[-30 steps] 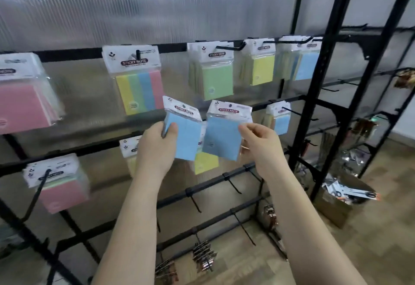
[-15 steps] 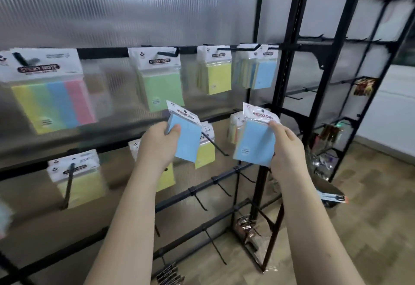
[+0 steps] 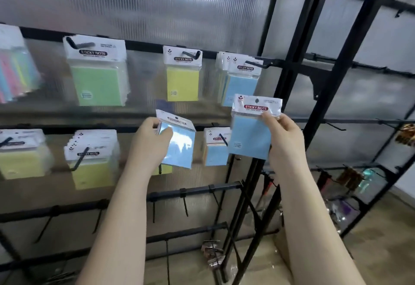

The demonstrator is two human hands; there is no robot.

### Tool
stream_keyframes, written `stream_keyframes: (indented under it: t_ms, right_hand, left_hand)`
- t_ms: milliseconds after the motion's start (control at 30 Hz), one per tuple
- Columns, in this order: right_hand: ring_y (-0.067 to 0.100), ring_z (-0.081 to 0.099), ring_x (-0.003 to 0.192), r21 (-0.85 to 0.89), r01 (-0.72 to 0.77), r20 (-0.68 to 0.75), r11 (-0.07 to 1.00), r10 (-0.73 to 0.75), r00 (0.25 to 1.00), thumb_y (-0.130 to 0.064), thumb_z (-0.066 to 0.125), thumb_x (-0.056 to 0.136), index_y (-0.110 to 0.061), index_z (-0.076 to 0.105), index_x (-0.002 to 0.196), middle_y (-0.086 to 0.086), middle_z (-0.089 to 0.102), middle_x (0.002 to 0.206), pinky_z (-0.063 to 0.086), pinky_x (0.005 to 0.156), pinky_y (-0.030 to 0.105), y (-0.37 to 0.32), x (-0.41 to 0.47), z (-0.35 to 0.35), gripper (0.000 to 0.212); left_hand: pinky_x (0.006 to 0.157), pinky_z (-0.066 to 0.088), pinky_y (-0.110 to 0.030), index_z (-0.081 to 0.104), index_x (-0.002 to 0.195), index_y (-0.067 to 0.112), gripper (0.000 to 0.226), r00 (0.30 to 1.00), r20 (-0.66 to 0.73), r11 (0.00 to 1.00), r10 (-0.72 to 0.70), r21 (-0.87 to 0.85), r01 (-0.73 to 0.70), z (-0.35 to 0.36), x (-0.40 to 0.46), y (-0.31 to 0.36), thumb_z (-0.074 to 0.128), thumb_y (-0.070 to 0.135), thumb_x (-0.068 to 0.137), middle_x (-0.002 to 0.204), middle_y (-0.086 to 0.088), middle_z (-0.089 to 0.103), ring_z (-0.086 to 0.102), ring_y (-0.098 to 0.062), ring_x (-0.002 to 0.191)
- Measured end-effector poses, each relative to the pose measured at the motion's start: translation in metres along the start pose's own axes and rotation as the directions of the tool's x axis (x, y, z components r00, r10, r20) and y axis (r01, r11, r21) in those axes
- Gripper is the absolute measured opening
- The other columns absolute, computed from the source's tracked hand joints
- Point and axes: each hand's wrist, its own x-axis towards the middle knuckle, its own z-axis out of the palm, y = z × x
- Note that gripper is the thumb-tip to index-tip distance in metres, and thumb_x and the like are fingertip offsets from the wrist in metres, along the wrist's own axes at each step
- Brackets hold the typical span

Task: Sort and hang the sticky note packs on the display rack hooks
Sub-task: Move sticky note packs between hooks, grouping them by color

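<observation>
My left hand point(image 3: 149, 143) grips a blue sticky note pack point(image 3: 179, 143), tilted, in front of the rack's middle row. My right hand point(image 3: 284, 141) pinches a second blue pack point(image 3: 251, 136) by the right edge of its header, held upright just below the blue packs point(image 3: 241, 82) hanging on the top-row hook point(image 3: 258, 64) at the right. A smaller blue pack point(image 3: 214, 150) hangs on the middle row between my two hands. Green packs point(image 3: 98, 82) and yellow packs point(image 3: 183, 82) hang on the top row.
Yellow packs point(image 3: 89, 170) hang at middle left, multicolour packs point(image 3: 15, 78) at far left. Bare hooks point(image 3: 185, 203) line the lower bars. A black upright post point(image 3: 289, 78) stands right of the packs, with another rack point(image 3: 359, 172) of goods beyond it.
The view has swung right along the rack. My right hand has raised its blue pack up and right, nearer the top-row blue packs. My left hand still holds its pack at about the same height.
</observation>
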Motion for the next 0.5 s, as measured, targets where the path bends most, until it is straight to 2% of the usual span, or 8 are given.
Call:
stream_keyframes:
  t_ms: [67, 167, 267, 333, 400, 500]
  right_hand:
    - [0.02, 0.06, 0.082, 0.009, 0.042, 0.018, 0.999, -0.042, 0.999, -0.034, 0.065, 0.088, -0.027, 0.064, 0.066, 0.004, 0.069, 0.087, 0.043, 0.074, 0.038, -0.006, 0.009, -0.007, 0.023]
    - [0.01, 0.055, 0.072, 0.037, 0.124, 0.016, 0.992, -0.125, 0.992, -0.03, 0.062, 0.092, -0.024, 0.061, 0.071, -0.007, 0.065, 0.077, 0.039, 0.065, 0.024, -0.015, 0.022, -0.012, 0.022]
    - [0.003, 0.053, 0.067, 0.055, 0.182, 0.017, 0.982, -0.183, 0.983, -0.029, 0.061, 0.092, -0.021, 0.064, 0.081, -0.01, 0.064, 0.077, 0.038, 0.056, 0.014, -0.026, 0.033, -0.01, 0.015]
    - [0.006, 0.055, 0.071, 0.069, 0.206, 0.02, 0.976, -0.208, 0.978, -0.028, 0.061, 0.092, -0.023, 0.064, 0.078, -0.009, 0.065, 0.078, 0.039, 0.061, 0.018, -0.032, 0.038, -0.006, 0.015]
    - [0.01, 0.055, 0.072, 0.088, 0.222, 0.016, 0.971, -0.225, 0.974, -0.028, 0.062, 0.092, -0.024, 0.063, 0.073, -0.008, 0.065, 0.076, 0.04, 0.065, 0.024, -0.036, 0.042, 0.001, 0.019]
    - [0.014, 0.056, 0.073, 0.139, 0.211, -0.021, 0.967, -0.211, 0.977, -0.026, 0.063, 0.09, -0.022, 0.065, 0.072, -0.004, 0.065, 0.075, 0.042, 0.069, 0.032, -0.038, 0.049, 0.012, 0.019]
  left_hand:
    - [0.051, 0.035, -0.023, 0.051, 0.112, 0.016, 0.02, 1.0, -0.006, 1.0, -0.023, 0.022, 0.023, 0.011, -0.003, 0.004, 0.048, 0.023, 0.094, 0.101, 0.001, 0.057, 0.05, -0.006, 0.068]
    - [0.051, 0.033, -0.026, 0.051, 0.11, 0.015, 0.019, 0.999, -0.002, 0.996, -0.047, 0.079, 0.047, 0.021, -0.003, 0.007, 0.048, 0.024, 0.094, 0.101, -0.001, 0.055, 0.049, -0.01, 0.065]
    - [0.049, 0.028, -0.027, 0.049, 0.092, 0.013, 0.009, 0.997, -0.007, 0.987, -0.08, 0.14, 0.08, 0.024, 0.001, 0.01, 0.046, 0.022, 0.093, 0.079, 0.001, 0.051, 0.045, -0.014, 0.06]
    - [0.05, 0.03, -0.027, 0.048, 0.086, 0.013, 0.011, 0.996, -0.003, 0.985, -0.086, 0.148, 0.086, 0.024, 0.004, 0.012, 0.045, 0.021, 0.093, 0.076, 0.002, 0.052, 0.047, -0.015, 0.062]
    - [0.051, 0.034, -0.026, 0.05, 0.086, 0.012, 0.012, 0.997, 0.007, 0.985, -0.075, 0.153, 0.073, 0.024, 0.008, 0.012, 0.044, 0.021, 0.093, 0.081, 0.003, 0.056, 0.051, -0.017, 0.066]
    - [0.053, 0.036, -0.027, 0.053, 0.094, 0.01, 0.015, 0.999, 0.014, 0.98, -0.051, 0.191, 0.047, 0.022, 0.018, 0.015, 0.043, 0.022, 0.093, 0.086, 0.002, 0.057, 0.052, -0.017, 0.07]
